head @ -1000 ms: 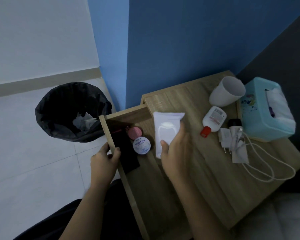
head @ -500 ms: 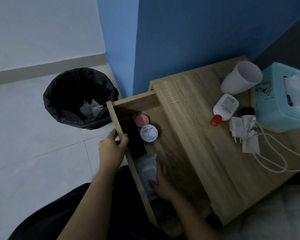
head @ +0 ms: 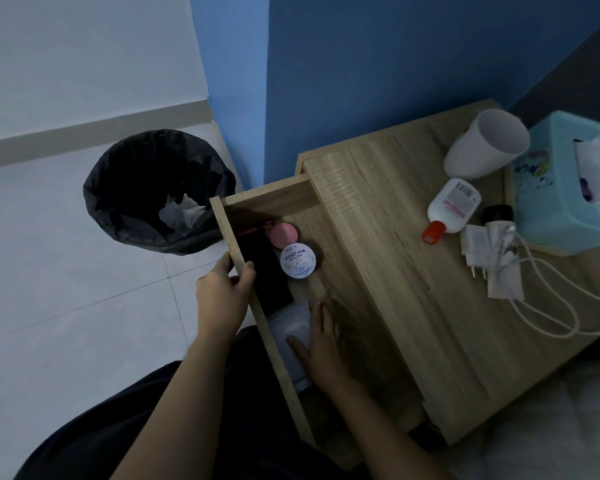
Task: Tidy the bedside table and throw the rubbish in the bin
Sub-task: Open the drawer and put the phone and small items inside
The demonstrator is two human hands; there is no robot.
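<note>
The wooden bedside table [head: 413, 299] has its drawer [head: 224, 216] pulled out to the left. My left hand [head: 224, 296] grips the drawer's front panel. My right hand [head: 321, 348] lies flat inside the drawer on a white wipes pack [head: 288, 332], fingers spread. Further back in the drawer sit a white cream jar [head: 298, 260], a pink jar [head: 283, 235] and a flat black item [head: 262, 268]. A bin with a black liner [head: 153, 188] stands on the floor to the left, with crumpled paper inside.
On the tabletop lie a tipped white cup [head: 485, 143], a white bottle with a red cap [head: 452, 206], a white charger with cable [head: 489, 258] and a teal tissue box [head: 568, 181]. A blue wall rises behind. Bedding shows at bottom right.
My right hand carried the wipes pack from above the tabletop down into the drawer and now rests on it. My left hand stayed on the drawer front.
</note>
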